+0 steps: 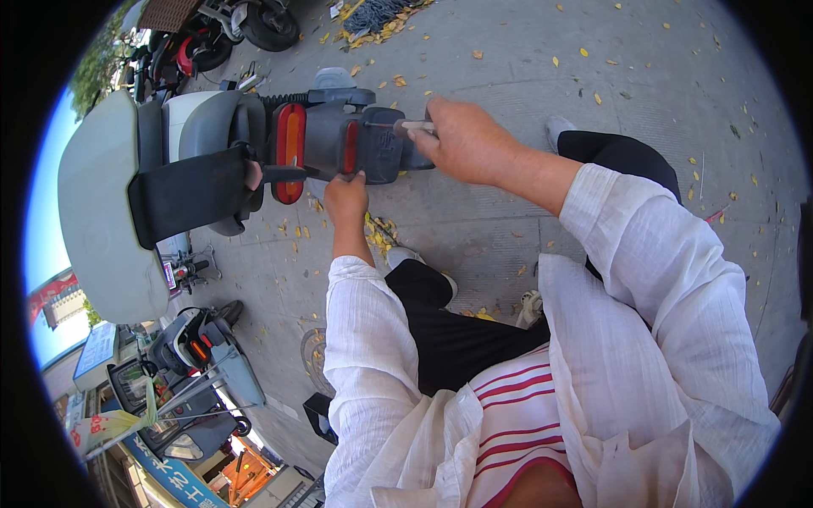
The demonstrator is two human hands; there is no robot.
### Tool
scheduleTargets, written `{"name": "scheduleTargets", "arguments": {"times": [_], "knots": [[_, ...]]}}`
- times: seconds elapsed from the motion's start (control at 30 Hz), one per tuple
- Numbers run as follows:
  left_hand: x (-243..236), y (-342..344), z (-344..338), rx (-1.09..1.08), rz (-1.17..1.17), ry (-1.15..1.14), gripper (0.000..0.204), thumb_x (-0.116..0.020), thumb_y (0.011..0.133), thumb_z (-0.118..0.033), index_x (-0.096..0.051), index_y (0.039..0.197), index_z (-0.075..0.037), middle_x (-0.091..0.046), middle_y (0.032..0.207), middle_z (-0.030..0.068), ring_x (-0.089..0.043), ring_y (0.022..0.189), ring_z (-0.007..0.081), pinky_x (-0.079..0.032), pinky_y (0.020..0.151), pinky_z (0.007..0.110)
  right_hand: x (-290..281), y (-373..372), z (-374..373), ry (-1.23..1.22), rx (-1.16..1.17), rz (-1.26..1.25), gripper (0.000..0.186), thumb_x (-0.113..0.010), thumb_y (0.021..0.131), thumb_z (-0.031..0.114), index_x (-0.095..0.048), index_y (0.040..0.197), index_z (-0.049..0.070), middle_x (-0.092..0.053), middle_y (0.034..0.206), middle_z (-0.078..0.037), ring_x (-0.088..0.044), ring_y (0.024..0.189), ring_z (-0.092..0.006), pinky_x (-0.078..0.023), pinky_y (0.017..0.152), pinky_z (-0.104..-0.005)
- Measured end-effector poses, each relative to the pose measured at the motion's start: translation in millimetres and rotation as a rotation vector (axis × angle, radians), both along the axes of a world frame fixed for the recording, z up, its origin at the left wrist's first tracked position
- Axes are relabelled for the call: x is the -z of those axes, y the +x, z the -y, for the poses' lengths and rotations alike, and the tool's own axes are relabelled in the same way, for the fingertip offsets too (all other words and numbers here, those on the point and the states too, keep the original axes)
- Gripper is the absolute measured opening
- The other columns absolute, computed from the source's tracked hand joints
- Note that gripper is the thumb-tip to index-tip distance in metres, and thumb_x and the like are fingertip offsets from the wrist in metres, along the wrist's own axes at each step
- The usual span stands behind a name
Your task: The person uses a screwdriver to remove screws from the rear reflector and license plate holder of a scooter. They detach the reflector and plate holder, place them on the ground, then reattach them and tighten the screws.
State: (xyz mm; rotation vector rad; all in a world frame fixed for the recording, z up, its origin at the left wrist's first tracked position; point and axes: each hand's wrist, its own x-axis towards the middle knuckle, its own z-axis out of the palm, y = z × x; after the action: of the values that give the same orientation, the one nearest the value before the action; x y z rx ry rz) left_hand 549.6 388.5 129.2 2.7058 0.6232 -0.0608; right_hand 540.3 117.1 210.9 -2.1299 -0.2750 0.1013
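Note:
The rear end of a scooter juts in from the left, with a dark grey rear mudguard (pixel 379 152) behind its red and orange tail light (pixel 290 152). A narrow red reflector (pixel 350 146) is set across the mudguard. My right hand (pixel 476 142) is closed round the handle of a screwdriver (pixel 410 127), whose thin shaft reaches to the mudguard's face. Whether the tip sits in a screw is too small to tell. At the near edge of the mudguard, beside the reflector, my left hand (pixel 345 198) grips with its fingertips, partly hidden behind the edge.
A pale grey top box or backrest (pixel 106 203) with a black strap (pixel 190 195) rises on the scooter's left. Other parked scooters (pixel 199 343) stand at lower left, and more vehicles (pixel 271 25) at upper left. Yellow leaves (pixel 381 233) litter the grey pavement (pixel 508 76).

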Motion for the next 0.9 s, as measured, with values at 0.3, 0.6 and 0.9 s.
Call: {"name": "scheduleTargets", "arguments": {"times": [0.3, 0.6, 0.9], "knots": [[-7, -2, 6, -0.007, -0.006, 0.008, 0.033, -0.067, 0.079, -0.031, -0.071, 0.096, -0.003, -0.068, 0.094, 0.0212, -0.064, 0.094, 0.0368, -0.048, 0.082, 0.042, 6, -1, -2, 0.057, -0.015, 0.034, 0.032, -0.065, 0.085, 0.025, -0.055, 0.094, -0.003, -0.063, 0.077, -0.024, -0.062, 0.074, -0.0417, -0.049, 0.066, -0.0462], [-7, -1, 6, -0.001, -0.007, 0.022, 0.033, -0.067, 0.079, -0.031, -0.071, 0.096, -0.003, -0.068, 0.095, 0.0217, -0.064, 0.094, 0.0373, -0.048, 0.082, 0.042, -5, 2, 3, -0.035, -0.067, -0.131, 0.034, -0.063, 0.083, 0.023, -0.055, 0.094, -0.009, -0.063, 0.085, -0.028, -0.063, 0.085, -0.0425, -0.052, 0.075, -0.045], [-7, 0, 6, -0.016, -0.02, 0.011, 0.033, -0.067, 0.079, -0.031, -0.071, 0.097, -0.004, -0.068, 0.095, 0.0215, -0.064, 0.093, 0.0371, -0.048, 0.082, 0.041, 5, -3, -3, -0.02, 0.004, 0.159, 0.029, -0.064, 0.085, 0.024, -0.057, 0.089, -0.004, -0.064, 0.082, -0.025, -0.063, 0.076, -0.0398, -0.05, 0.068, -0.0448]]}}
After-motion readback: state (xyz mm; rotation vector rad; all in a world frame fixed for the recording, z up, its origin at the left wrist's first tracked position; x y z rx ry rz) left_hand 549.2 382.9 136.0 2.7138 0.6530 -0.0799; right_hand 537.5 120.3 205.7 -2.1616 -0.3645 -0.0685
